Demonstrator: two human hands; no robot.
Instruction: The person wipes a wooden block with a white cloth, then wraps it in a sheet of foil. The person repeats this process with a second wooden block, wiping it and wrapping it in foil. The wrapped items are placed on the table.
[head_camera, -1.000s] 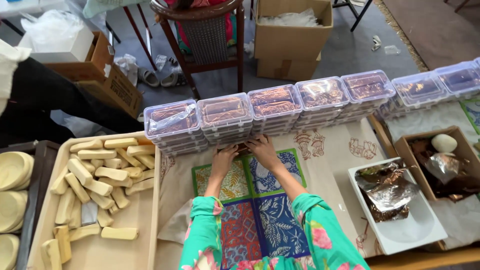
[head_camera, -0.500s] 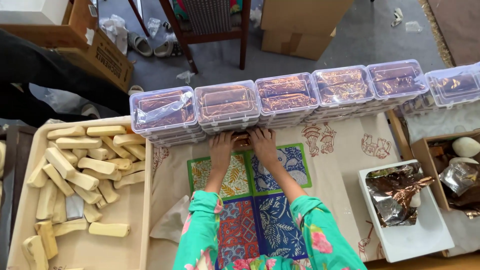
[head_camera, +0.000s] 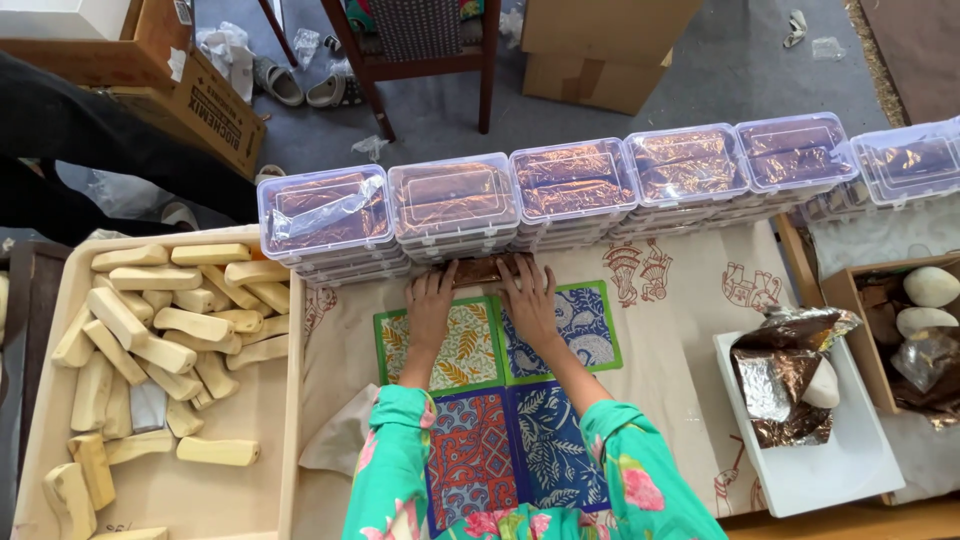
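Observation:
My left hand (head_camera: 430, 302) and my right hand (head_camera: 527, 298) lie side by side on the patterned cloth (head_camera: 470, 440), fingers on a small copper-foil-wrapped piece (head_camera: 480, 270) between them. The piece sits right against the base of a stack of clear plastic boxes (head_camera: 452, 205) filled with copper-foil items. Both sleeves are green with pink flowers. How firmly each hand grips the piece is hard to tell; the fingers press its two ends.
A long row of stacked clear boxes (head_camera: 690, 165) runs along the far table edge. A wooden tray (head_camera: 290, 400) of pale bars (head_camera: 160, 330) lies left. A white tray (head_camera: 850, 470) with crumpled foil (head_camera: 785, 370) lies right, beside a cardboard box (head_camera: 862, 330) with white ovals (head_camera: 930, 287). A person's dark sleeve (head_camera: 100, 130) is upper left.
The view has shifted down and left. Both hands stay at the base of the box stack, and the foil piece between them now shows more clearly.

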